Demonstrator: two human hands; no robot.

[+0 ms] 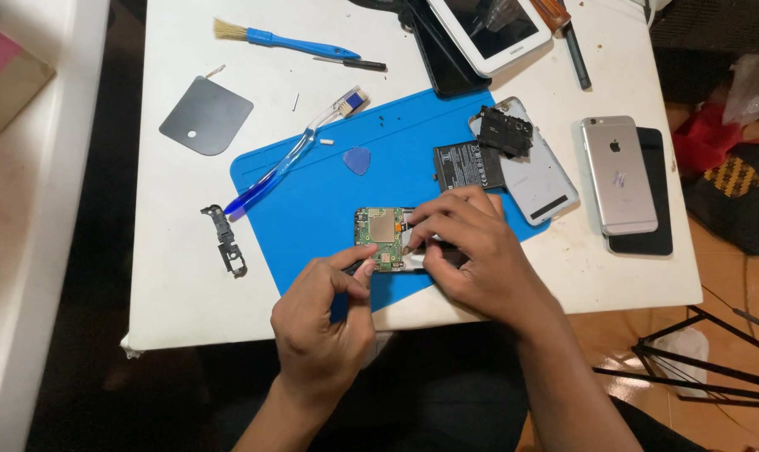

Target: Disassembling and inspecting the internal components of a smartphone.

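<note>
An opened phone with a green circuit board (381, 236) lies on a blue work mat (312, 201) near the table's front edge. My right hand (471, 251) rests over the phone's right part and holds it down, fingers curled onto its frame. My left hand (325, 314) pinches a thin dark tool whose tip touches the board's lower left edge. Most of the tool is hidden inside my fist.
On the white table (178, 251) lie a blue brush (283, 40), a toothbrush (304, 151), a blue pick (357, 159), a black back plate (206, 115), a small black frame piece (227, 240), a battery (467, 166), a silver rear cover (537, 176), stacked phones (626, 180) and a white tablet (490, 29).
</note>
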